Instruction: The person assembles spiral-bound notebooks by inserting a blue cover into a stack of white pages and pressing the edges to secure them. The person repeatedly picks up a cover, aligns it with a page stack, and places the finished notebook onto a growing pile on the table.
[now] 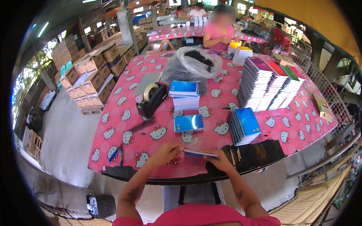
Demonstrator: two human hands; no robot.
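Low over the near edge of the table, a thin notebook (200, 153) is tilted so that mostly its edge shows. My right hand (219, 161) grips its right end, thumb on top. At the other end, the fingers of my left hand (170, 153) are pinched together against the notebook's corner; any small part between them is hidden. Just beyond my hands lies a blue-covered notebook pile (188, 123). Behind it rises a taller stack of blue notebooks and white pages (186, 101). To the right stands a stack of spiral-bound blue notebooks (245, 126).
A black tape dispenser (152, 101) stands left of the stacks, near pens (121, 155). A large plastic bag (188, 67) with dark contents sits farther back. Tall notebook stacks (260, 84) fill the right side. A co-worker (220, 32) is across the pink-covered table (109, 150).
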